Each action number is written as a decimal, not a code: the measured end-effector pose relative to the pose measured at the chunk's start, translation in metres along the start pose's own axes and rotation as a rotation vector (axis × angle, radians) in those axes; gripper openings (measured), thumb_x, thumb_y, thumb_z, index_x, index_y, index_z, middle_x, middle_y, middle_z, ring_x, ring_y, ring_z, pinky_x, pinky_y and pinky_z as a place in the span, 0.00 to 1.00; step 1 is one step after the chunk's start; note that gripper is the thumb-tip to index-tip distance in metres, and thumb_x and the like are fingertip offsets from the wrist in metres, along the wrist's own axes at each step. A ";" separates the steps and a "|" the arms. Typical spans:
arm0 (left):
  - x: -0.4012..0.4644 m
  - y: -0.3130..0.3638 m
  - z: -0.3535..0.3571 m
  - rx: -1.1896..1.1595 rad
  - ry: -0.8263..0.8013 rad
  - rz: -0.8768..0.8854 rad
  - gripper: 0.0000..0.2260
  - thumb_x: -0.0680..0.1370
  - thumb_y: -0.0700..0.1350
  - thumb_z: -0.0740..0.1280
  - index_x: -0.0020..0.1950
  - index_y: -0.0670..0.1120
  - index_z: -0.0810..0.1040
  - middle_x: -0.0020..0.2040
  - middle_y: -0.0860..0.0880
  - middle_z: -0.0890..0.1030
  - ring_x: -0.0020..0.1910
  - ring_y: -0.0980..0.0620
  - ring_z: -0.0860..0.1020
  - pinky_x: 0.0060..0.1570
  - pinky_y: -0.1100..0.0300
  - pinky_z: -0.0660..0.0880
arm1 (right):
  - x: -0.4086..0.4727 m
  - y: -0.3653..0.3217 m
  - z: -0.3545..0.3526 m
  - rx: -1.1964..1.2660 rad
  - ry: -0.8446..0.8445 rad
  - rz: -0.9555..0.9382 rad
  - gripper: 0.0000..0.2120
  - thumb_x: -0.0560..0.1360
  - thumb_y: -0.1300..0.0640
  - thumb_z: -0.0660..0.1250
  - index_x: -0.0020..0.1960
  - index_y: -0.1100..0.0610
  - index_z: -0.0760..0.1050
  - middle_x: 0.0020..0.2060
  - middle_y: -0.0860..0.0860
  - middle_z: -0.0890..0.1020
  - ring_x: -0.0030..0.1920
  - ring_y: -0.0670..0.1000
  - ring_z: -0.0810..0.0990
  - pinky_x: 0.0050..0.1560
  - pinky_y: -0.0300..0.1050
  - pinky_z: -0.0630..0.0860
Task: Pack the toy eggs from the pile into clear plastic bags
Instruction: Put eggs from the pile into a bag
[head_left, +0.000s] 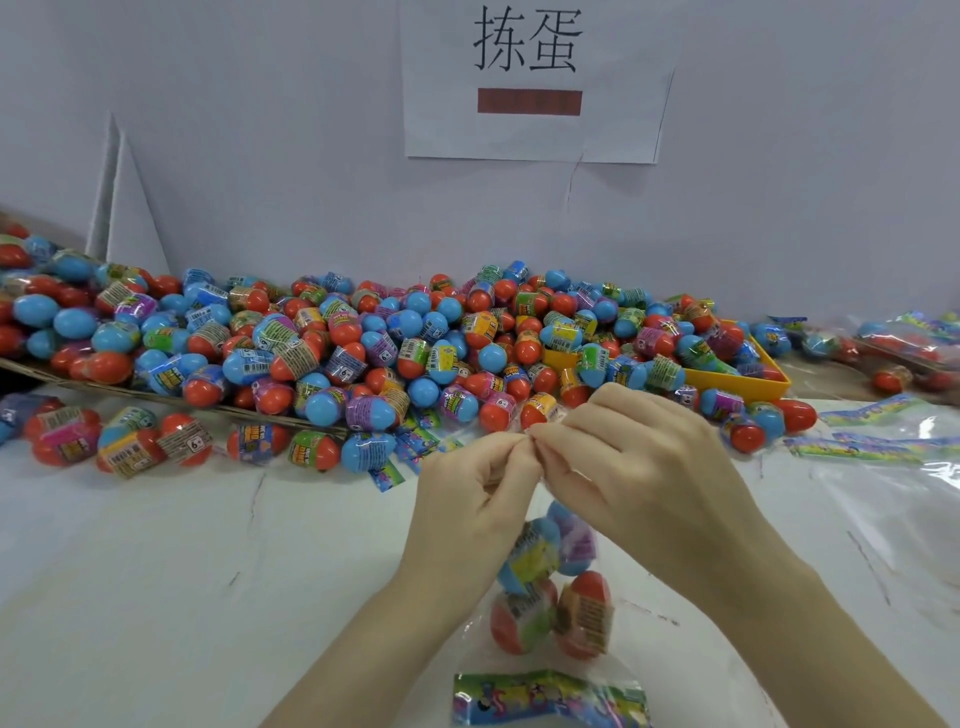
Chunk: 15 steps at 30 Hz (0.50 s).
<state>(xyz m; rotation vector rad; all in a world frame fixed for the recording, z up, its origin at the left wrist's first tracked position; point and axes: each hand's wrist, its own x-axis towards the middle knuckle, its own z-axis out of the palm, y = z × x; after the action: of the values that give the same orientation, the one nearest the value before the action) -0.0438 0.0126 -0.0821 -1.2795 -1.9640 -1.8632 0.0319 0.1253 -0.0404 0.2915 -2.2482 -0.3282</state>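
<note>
A big pile of red and blue toy eggs (363, 343) with bright labels stretches along the wall at the back of the table. Near the front, a clear plastic bag (550, 587) with a colourful printed header at its bottom holds several eggs. My left hand (467, 499) and my right hand (634, 462) meet above it, and both pinch the bag's upper edge between fingertips and thumbs. The bag hangs down between my wrists towards the table.
A yellow tray (737, 382) sits half buried in eggs at the right of the pile. Empty clear bags with printed headers (878, 447) lie at the right, filled bags (904, 343) beyond them. Loose eggs (124, 441) lie at the left front. A paper sign (535, 78) hangs on the wall.
</note>
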 end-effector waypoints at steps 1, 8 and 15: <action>0.000 0.000 0.000 0.009 -0.005 0.002 0.23 0.73 0.54 0.56 0.32 0.35 0.74 0.26 0.40 0.71 0.27 0.43 0.69 0.30 0.45 0.65 | 0.000 0.000 0.000 0.009 0.009 0.001 0.15 0.75 0.59 0.61 0.33 0.59 0.80 0.29 0.51 0.80 0.30 0.51 0.77 0.29 0.46 0.76; -0.001 -0.001 0.002 0.027 -0.002 -0.016 0.21 0.74 0.53 0.57 0.33 0.38 0.76 0.27 0.42 0.73 0.28 0.42 0.71 0.29 0.45 0.71 | 0.002 -0.001 0.004 0.009 0.038 0.060 0.15 0.75 0.60 0.60 0.32 0.60 0.78 0.27 0.51 0.78 0.29 0.51 0.74 0.27 0.45 0.74; -0.002 -0.002 0.004 0.010 0.017 -0.033 0.20 0.74 0.54 0.57 0.38 0.41 0.80 0.32 0.44 0.77 0.29 0.45 0.73 0.30 0.44 0.75 | 0.003 -0.003 0.003 0.085 0.082 0.218 0.12 0.72 0.59 0.61 0.33 0.60 0.78 0.27 0.50 0.78 0.28 0.50 0.74 0.25 0.42 0.73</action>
<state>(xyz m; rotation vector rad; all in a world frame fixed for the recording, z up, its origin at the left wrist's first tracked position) -0.0419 0.0149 -0.0856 -1.2319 -1.9948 -1.8700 0.0282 0.1219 -0.0411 0.1006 -2.1916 -0.1037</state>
